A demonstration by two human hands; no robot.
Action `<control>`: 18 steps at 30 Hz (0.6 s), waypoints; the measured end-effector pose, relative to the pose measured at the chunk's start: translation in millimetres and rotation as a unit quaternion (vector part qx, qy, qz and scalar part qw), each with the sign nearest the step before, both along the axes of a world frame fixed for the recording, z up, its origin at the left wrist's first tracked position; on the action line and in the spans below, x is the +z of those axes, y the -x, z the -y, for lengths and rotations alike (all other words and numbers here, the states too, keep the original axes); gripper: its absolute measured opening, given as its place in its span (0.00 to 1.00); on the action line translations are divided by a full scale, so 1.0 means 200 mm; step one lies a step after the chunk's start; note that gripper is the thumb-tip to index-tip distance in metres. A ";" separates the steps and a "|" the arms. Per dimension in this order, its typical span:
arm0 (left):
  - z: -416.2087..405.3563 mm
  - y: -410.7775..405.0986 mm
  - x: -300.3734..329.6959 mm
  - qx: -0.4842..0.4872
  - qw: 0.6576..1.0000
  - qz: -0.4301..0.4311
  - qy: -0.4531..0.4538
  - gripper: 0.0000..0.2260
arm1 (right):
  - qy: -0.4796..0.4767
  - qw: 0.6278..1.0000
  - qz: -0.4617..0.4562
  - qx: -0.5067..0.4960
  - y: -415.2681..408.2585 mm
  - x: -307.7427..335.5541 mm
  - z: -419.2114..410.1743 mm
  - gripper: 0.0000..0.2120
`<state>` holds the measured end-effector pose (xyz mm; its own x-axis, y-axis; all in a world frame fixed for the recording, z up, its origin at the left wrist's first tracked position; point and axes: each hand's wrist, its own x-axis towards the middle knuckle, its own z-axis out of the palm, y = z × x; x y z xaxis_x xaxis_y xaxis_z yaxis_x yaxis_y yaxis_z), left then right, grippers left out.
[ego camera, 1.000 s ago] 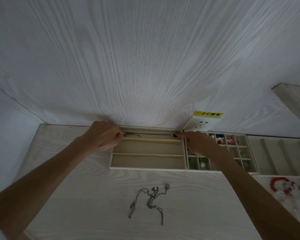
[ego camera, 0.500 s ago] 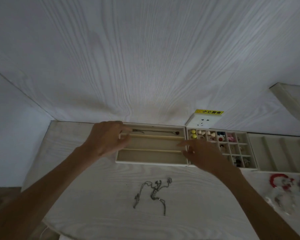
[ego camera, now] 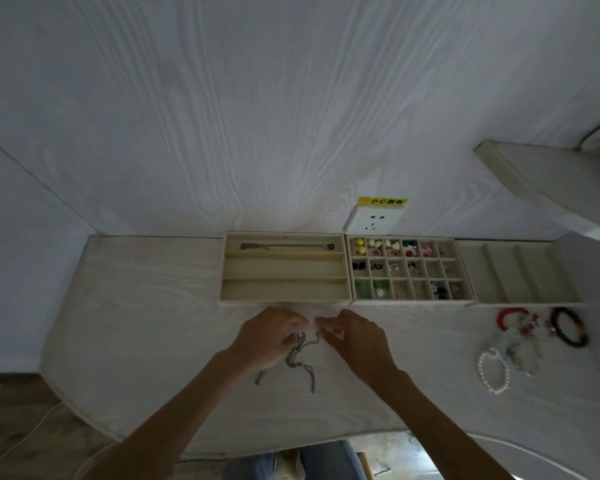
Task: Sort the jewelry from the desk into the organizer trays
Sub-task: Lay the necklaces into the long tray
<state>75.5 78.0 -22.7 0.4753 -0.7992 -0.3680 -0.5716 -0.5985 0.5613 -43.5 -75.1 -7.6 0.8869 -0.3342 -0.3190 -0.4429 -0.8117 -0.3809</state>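
My left hand [ego camera: 269, 337] and right hand [ego camera: 355, 339] meet over the tangled metal chains [ego camera: 300, 356] on the pale woodgrain counter [ego camera: 153, 323]. My right grip pinches a thin chain end; whether my curled left grip holds anything, I cannot tell. At 12 o'clock sits the felt-lined three-slot tray [ego camera: 284, 294], one necklace [ego camera: 286, 246] in its far slot.

My left hand [ego camera: 270, 336] and right hand [ego camera: 355, 337] cover the top of the tangled chains [ego camera: 300, 356], so I cannot tell whether my fingers pinch them. The small pieces in the grid tray [ego camera: 411, 299] are too tiny to name. My forearms and knees run off the bottom edge.
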 end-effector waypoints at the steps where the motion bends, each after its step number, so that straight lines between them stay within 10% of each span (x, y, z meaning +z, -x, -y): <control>1: 0.02 0.01 0.01 0.007 1.000 -0.004 0.004 0.15 | 0.007 1.000 0.009 -0.004 0.00 -0.01 0.00 0.13; 12: 0.10 -0.01 0.22 0.000 0.962 -0.262 0.078 0.30 | -0.170 0.973 0.126 -0.092 0.03 0.27 0.02 0.04; 18: 0.12 -0.05 0.44 -0.028 0.954 -0.248 0.167 0.04 | -0.233 0.961 0.142 -0.038 -0.05 0.64 0.09 0.08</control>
